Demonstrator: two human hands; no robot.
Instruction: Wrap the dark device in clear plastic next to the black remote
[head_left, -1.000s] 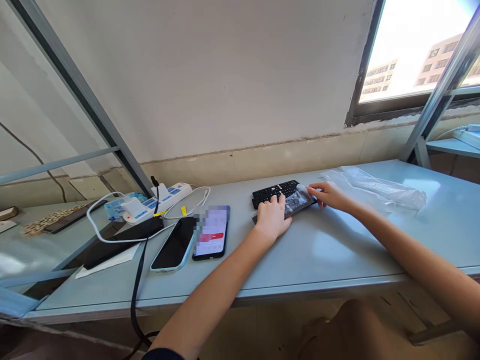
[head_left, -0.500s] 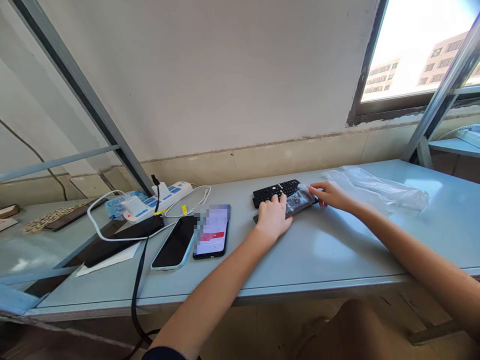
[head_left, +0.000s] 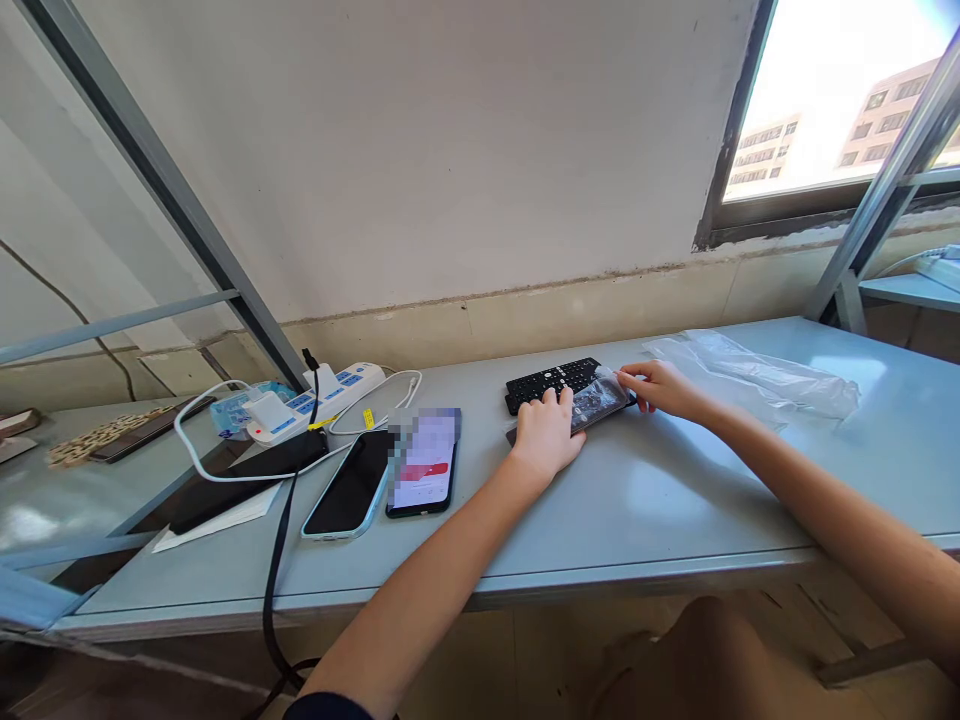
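Observation:
A black remote control [head_left: 551, 381] with many small buttons lies on the grey table [head_left: 660, 500] near the wall. In front of it lies a second dark remote in a clear plastic sleeve [head_left: 596, 401]. My left hand [head_left: 546, 437] rests palm down on the left part of that sleeved remote, fingers curled over it. My right hand [head_left: 660, 389] pinches the sleeve's right end with thumb and fingers.
Two phones lie left of my hands: one dark [head_left: 349, 487], one with a lit screen [head_left: 425, 463]. Further left are a white power strip [head_left: 315, 400], white cables, a black cable over the table edge and a black flat device [head_left: 247, 480]. Crumpled clear plastic bags [head_left: 757, 375] lie at the right.

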